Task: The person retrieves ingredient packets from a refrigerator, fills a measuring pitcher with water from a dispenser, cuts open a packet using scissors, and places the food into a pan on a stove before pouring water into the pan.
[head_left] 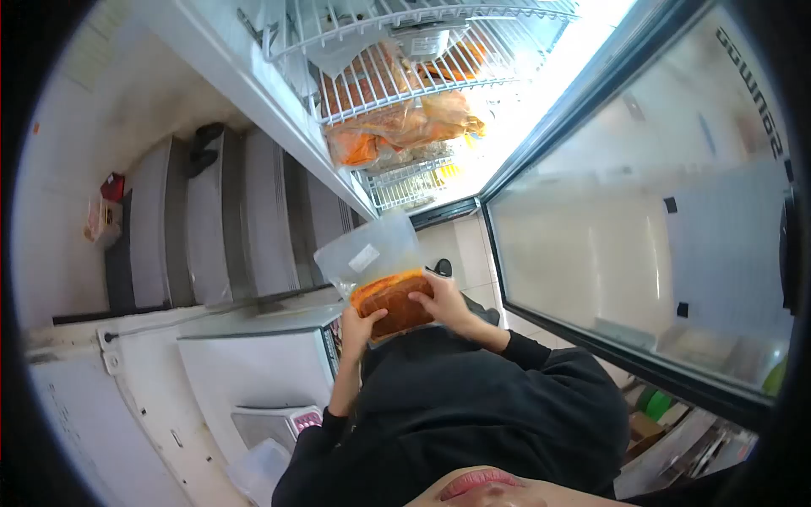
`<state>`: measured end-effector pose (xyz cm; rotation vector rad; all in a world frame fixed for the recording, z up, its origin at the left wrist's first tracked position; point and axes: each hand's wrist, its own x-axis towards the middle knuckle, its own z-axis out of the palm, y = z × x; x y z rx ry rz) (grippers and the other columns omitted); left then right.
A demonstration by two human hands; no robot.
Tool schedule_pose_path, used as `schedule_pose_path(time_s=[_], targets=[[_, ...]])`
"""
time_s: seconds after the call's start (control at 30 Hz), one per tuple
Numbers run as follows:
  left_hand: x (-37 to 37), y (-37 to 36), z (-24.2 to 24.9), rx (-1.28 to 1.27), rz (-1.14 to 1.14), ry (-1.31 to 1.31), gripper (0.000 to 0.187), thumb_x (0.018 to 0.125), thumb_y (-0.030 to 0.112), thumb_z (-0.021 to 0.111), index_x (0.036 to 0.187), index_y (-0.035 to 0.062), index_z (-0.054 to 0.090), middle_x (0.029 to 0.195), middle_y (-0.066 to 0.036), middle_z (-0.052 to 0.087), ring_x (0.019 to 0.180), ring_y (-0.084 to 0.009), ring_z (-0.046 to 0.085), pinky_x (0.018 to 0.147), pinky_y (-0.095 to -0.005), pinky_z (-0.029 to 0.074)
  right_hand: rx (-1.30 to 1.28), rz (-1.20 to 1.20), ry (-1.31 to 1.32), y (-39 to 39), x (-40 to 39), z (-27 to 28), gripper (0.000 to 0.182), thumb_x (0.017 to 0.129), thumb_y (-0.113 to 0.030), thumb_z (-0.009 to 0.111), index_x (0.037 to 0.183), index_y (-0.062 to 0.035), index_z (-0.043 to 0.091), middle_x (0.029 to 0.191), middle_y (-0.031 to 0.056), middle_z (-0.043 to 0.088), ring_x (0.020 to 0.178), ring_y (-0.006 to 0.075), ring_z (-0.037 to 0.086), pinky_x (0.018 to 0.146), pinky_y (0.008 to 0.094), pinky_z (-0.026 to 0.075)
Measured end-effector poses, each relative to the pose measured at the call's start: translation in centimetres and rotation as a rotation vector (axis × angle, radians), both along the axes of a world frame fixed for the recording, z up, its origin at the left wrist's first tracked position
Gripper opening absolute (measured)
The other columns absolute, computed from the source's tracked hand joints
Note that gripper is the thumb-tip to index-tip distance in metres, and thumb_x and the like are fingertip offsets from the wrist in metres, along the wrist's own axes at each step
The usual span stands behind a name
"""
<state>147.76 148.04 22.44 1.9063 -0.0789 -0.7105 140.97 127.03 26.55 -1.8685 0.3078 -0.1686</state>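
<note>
The open fridge door (659, 220) walls off the right; orange packs (397, 127) crowd the wire shelves (405, 84) at top centre, floor (460, 245) between is open.

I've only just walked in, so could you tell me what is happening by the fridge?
A person in a dark top holds a clear plastic bag of reddish-brown food with both hands, left hand at its lower edge, right hand at its side. The fridge door stands open, and similar orange bags lie on the wire shelves.
</note>
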Motion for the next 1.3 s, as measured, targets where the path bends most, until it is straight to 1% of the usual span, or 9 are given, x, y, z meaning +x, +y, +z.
schedule_pose_path(time_s=[0.1,0.23,0.3,0.43,0.77,0.9,1.13,1.23,1.3], targets=[[-0.9,-0.5,-2.5,0.261,0.055,-0.249,0.045,0.071,0.009,0.076,0.111,-0.0028,0.059,0.102,-0.018,0.066,0.094,-0.0283,0.064,0.085,-0.0359,0.047,-0.046,0.029,0.139,1.2,0.7,-0.5,0.038,0.080,-0.006,0.070,0.115,0.0002,0.057,0.090,0.0162,0.068,0.076,0.0249,0.066,0.067,0.0339,0.049],[-0.8,1.7,-4.4,-0.242,0.194,0.146,0.045,0.071,0.003,0.075,0.113,0.0017,0.059,0.108,-0.010,0.064,0.100,-0.0204,0.060,0.090,-0.0333,0.045,1.219,0.422,0.658,-9.9,5.7,-12.7,0.039,0.096,-0.025,0.054,0.127,-0.0021,0.050,0.121,0.0114,0.058,0.101,0.0239,0.061,0.083,0.0424,0.052],[-1.3,3.0,-4.3,-0.377,0.263,0.256,0.046,0.070,0.002,0.075,0.114,0.0027,0.059,0.109,-0.006,0.063,0.101,-0.0191,0.059,0.090,-0.0320,0.045,1.216,0.251,0.356,-15.9,8.6,-18.5,0.037,0.097,-0.026,0.049,0.125,-0.0029,0.048,0.111,0.0119,0.061,0.098,0.0281,0.062,0.082,0.0463,0.054],[-4.9,7.2,-5.9,-0.457,0.228,0.395,0.040,0.070,0.000,0.074,0.108,0.0014,0.061,0.099,-0.004,0.064,0.096,-0.0184,0.059,0.086,-0.0329,0.047,0.724,-0.615,0.254,-25.0,17.2,-30.7,0.067,0.089,-0.039,0.055,0.144,-0.0130,0.026,0.143,0.0114,0.036,0.133,0.0294,0.031,0.096,0.0483,0.039],[-11.0,-1.1,0.1,-0.556,0.696,0.165,0.017,0.074,0.004,0.074,0.085,0.0069,0.061,0.086,-0.002,0.061,0.086,-0.0162,0.057,0.080,-0.0316,0.045,0.884,-0.618,0.158,-30.4,21.4,-32.5,0.056,0.093,-0.035,0.052,0.139,-0.0073,0.033,0.140,0.0109,0.039,0.134,0.0282,0.030,0.106,0.0467,0.029],[-15.5,-1.4,-5.3,-0.600,1.103,0.080,0.038,0.079,0.006,0.073,0.115,0.0045,0.060,0.105,-0.004,0.063,0.103,-0.0200,0.058,0.093,-0.0359,0.045,0.865,-0.613,0.127,-30.4,20.5,-30.3,0.055,0.094,-0.034,0.052,0.137,-0.0051,0.035,0.138,0.0103,0.041,0.133,0.0277,0.031,0.108,0.0454,0.026],[-18.0,-2.4,-5.2,-0.599,1.398,-0.063,0.043,0.078,0.014,0.075,0.117,0.0053,0.059,0.108,-0.002,0.063,0.104,-0.0178,0.057,0.092,-0.0335,0.043,0.780,-0.581,0.093,-31.3,17.6,-28.7,0.052,0.094,-0.033,0.052,0.134,-0.0012,0.039,0.135,0.0092,0.044,0.131,0.0269,0.034,0.113,0.0430,0.020],[-18.7,-1.0,-5.7,-0.604,1.452,-0.131,0.037,0.079,0.011,0.072,0.113,0.0057,0.061,0.105,-0.001,0.063,0.102,-0.0164,0.057,0.093,-0.0320,0.041,0.607,-0.549,0.047,-32.5,15.9,-29.9,0.019,0.084,-0.031,0.064,0.083,-0.0139,0.055,0.066,-0.0046,0.040,0.062,0.0093,0.041,0.057,0.0263,0.034],[-18.7,0.5,-6.3,-0.599,1.426,-0.180,0.036,0.079,0.009,0.071,0.113,0.0057,0.061,0.105,-0.001,0.063,0.102,-0.0167,0.057,0.094,-0.0318,0.041,0.621,-0.573,0.062,-33.0,15.3,-30.4,0.017,0.083,-0.027,0.067,0.080,-0.0142,0.056,0.067,-0.0058,0.037,0.061,0.0074,0.037,0.056,0.0274,0.034]])
